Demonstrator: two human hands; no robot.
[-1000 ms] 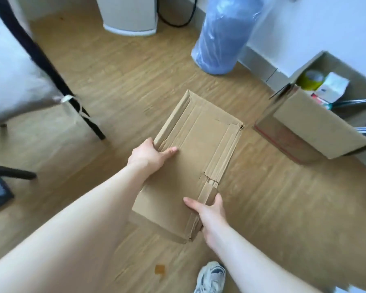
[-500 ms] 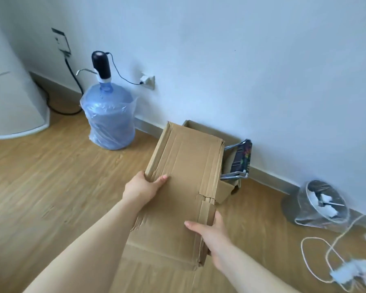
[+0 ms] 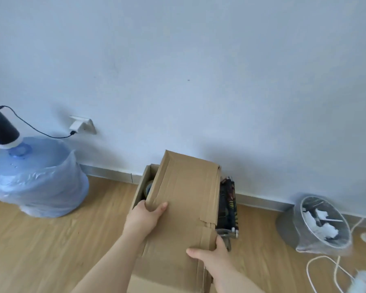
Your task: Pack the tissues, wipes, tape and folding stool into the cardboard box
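I hold a flattened piece of cardboard (image 3: 184,199) with both hands, over the open cardboard box (image 3: 145,182) that stands against the wall. My left hand (image 3: 144,218) grips its left edge, thumb on top. My right hand (image 3: 211,254) grips its right edge lower down. A roll of tape (image 3: 149,187) shows inside the box at the left. The folding stool (image 3: 228,206), with dark patterned fabric and a metal frame, sticks out of the box on the right. The cardboard hides the rest of the box's contents.
A large blue water bottle (image 3: 34,176) with a pump stands at the left. A grey waste bin (image 3: 317,227) with paper in it lies tipped at the right, near a white cable (image 3: 334,269). The floor is wooden.
The view has lifted from the floor to the wall. The cardboard in both hands has come nearer the box and now covers most of its opening.
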